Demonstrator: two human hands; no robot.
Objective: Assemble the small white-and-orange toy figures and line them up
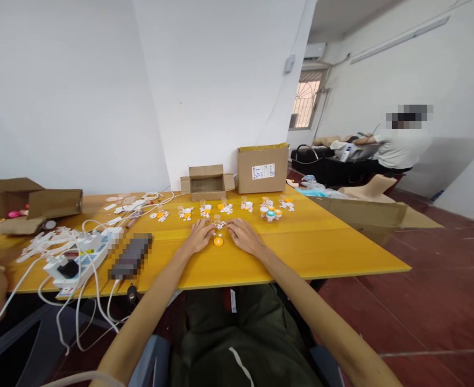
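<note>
grip of the left hand is rather narrow, with the fingers bent inward at the near edge of the white bits, and i cannot tell whether something is pinched there. the right hand comes to the same bits from the other side, its fingers also curled, and again it is not clear if they hold a piece. both hands are low over the counter. between them, closer to the person, the orange disc lies by itself, touched by neither hand, and just behind the bits is a clear cup. farther back there is a row of piles of similar parts, and beyond the right hand a cluster of orange and teal tops stands close together. in my judgement, the step in hand is to pick and arrange the bits of this one set, and it seems early, because disc, bits and cup are loose and apart. the next move, i think, calls for a fine pinch on one single bit, with the other hand ready to steady the disc, since such small pieces may scatter easily.
</note>
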